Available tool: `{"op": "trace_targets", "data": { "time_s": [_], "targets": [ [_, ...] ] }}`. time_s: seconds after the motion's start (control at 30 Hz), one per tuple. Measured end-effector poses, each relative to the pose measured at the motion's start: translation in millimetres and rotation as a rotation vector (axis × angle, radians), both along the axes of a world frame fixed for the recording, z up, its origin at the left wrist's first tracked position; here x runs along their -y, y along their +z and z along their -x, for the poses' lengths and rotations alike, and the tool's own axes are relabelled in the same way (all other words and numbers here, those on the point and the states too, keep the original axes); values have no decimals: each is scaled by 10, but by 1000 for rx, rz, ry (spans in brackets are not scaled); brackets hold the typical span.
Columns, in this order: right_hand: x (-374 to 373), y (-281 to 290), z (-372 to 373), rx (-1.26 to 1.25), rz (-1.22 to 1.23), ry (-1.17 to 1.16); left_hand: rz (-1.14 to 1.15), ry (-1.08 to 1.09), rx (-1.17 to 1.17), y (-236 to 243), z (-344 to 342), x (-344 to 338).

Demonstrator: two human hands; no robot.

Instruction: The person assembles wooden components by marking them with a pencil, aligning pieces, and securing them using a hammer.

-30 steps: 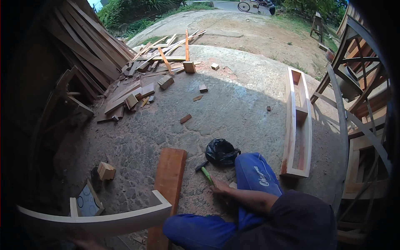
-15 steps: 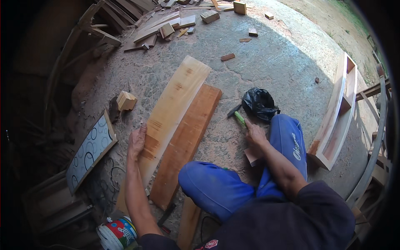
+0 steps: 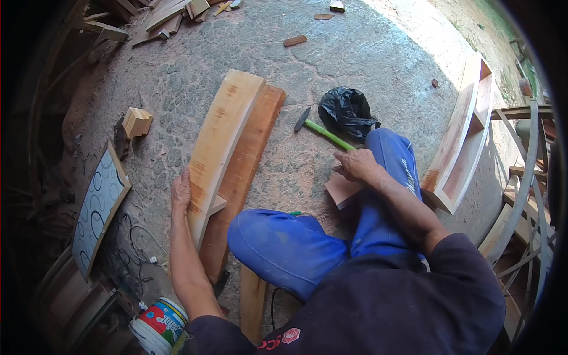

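My left hand (image 3: 181,190) is closed on the left edge of a long pale board (image 3: 220,127), which lies partly over a reddish-brown plank (image 3: 251,154). A small pale wood piece (image 3: 218,205) sticks out from beneath the board's right edge. In my right hand (image 3: 358,165), beside my raised knee, the fingers are curled at the end of a hammer's green handle. The hammer (image 3: 328,135) points to the upper left, its dark head away from me. Below this hand a flat square of wood (image 3: 343,190) partly shows.
A black plastic bag (image 3: 344,112) sits beyond the hammer. At the right stands a long wooden frame (image 3: 458,142). To the left are a wood block (image 3: 137,122), a circle-patterned panel (image 3: 97,207) and a paint bucket (image 3: 158,326). Offcuts (image 3: 171,15) are heaped at the far left.
My view has shifted, moving the scene left and up. More of the hammer's handle shows now. The pale board covers more of the reddish plank, and the small wood piece has come into sight.
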State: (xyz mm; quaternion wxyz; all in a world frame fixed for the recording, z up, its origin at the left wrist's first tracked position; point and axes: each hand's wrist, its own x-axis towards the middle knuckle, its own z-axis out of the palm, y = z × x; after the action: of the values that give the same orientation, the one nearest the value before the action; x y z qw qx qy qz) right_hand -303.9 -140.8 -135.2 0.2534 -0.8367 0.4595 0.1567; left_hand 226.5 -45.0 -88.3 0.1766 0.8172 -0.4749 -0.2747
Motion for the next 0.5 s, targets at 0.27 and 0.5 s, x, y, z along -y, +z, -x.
{"op": "trace_targets", "data": {
  "time_s": [0.27, 0.5],
  "targets": [
    [-89, -217, -16, -149, -210, 39, 72, 168, 429, -27, 336, -91],
    [-386, -362, -124, -33, -221, -198, 275, 196, 661, -80, 501, -293]
  ]
}}
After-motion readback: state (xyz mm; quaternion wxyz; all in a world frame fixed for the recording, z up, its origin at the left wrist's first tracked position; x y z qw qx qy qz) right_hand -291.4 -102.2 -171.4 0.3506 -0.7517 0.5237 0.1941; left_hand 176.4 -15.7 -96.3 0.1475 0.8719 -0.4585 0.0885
